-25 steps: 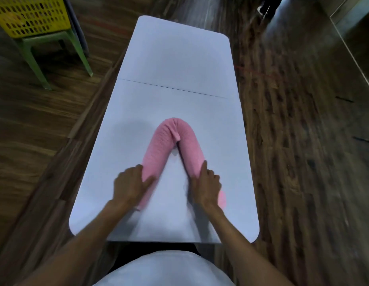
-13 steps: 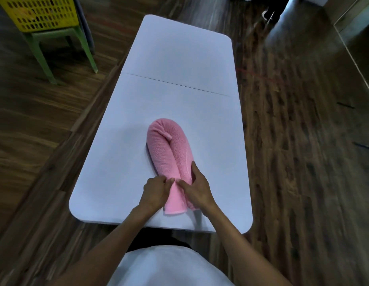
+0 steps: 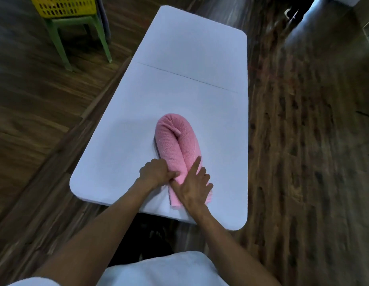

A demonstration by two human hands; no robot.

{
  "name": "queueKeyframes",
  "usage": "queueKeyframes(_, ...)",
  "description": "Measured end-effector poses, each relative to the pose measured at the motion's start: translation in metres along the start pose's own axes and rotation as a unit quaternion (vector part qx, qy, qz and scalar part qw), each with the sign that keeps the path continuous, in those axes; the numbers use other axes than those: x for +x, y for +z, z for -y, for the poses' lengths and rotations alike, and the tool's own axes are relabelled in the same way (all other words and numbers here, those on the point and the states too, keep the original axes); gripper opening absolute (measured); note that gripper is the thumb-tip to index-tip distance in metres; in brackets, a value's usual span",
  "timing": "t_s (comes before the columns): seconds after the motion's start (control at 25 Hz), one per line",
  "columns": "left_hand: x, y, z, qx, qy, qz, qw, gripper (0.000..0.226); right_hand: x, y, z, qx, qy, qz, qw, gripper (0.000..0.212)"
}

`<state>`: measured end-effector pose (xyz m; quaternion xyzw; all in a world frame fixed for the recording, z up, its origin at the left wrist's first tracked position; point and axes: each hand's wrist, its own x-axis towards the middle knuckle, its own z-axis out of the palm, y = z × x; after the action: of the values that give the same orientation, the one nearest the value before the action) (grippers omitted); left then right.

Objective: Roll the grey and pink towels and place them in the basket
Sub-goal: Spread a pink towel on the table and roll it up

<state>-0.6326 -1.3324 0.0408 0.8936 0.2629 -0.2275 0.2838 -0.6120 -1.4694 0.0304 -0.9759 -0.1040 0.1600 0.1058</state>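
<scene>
A rolled pink towel (image 3: 175,141) lies bent double on the white table (image 3: 189,48), its two arms side by side and its bend pointing away from me. My left hand (image 3: 155,172) grips the left arm near its end, fingers curled into the cloth. My right hand (image 3: 195,185) lies on the right arm, index finger stretched along it and thumb against the left arm. A thin dark edge shows under the roll on its left side. The yellow basket (image 3: 64,6) stands on a green stool at the far left. No separate grey towel is in view.
The green stool (image 3: 76,36) stands on the wooden floor left of the table's far end. The table's near edge lies just below my hands. Dark wooden floor runs along both long sides of the table.
The two spread arms of the pink roll have been brought together into a tight U. Both hands moved inward with them and now meet at the near ends.
</scene>
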Motion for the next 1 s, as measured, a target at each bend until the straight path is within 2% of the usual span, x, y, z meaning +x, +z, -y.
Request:
queueKeyframes(0.2, -0.007, -0.011, 0.037, 0.070, 0.043, -0.165, 0.983, 0.053, 0.007, -0.002, 0.020, -0.005, -0.006, -0.012, 1.000, 0.106)
queueKeyframes(0.28, -0.005, -0.019, 0.075, 0.101, 0.049, -0.213, 0.971, 0.049, 0.010, 0.006, 0.046, 0.013, -0.008, -0.023, 1.000, 0.104)
queueKeyframes(0.4, -0.002, -0.048, 0.147, 0.086, 0.063, -0.258, 0.960, 0.041, 0.015, 0.020, 0.111, 0.036, -0.026, -0.023, 0.999, 0.102)
queueKeyframes(0.52, -0.003, -0.085, 0.227, 0.096, 0.051, -0.267, 0.957, 0.041, 0.014, 0.037, 0.197, 0.055, -0.041, -0.017, 0.997, 0.099)
queueKeyframes(0.64, -0.011, -0.130, 0.306, 0.088, 0.011, -0.268, 0.959, 0.032, 0.008, 0.056, 0.287, 0.057, -0.062, -0.026, 0.996, 0.097)
queueKeyframes(0.76, -0.011, -0.175, 0.379, 0.083, -0.027, -0.274, 0.958, 0.033, 0.007, 0.074, 0.374, 0.054, -0.082, -0.018, 0.995, 0.093)
queueKeyframes(1.0, 0.031, -0.245, 0.461, 0.049, -0.062, -0.265, 0.961, 0.040, 0.047, 0.110, 0.496, 0.039, -0.114, 0.033, 0.992, 0.093)
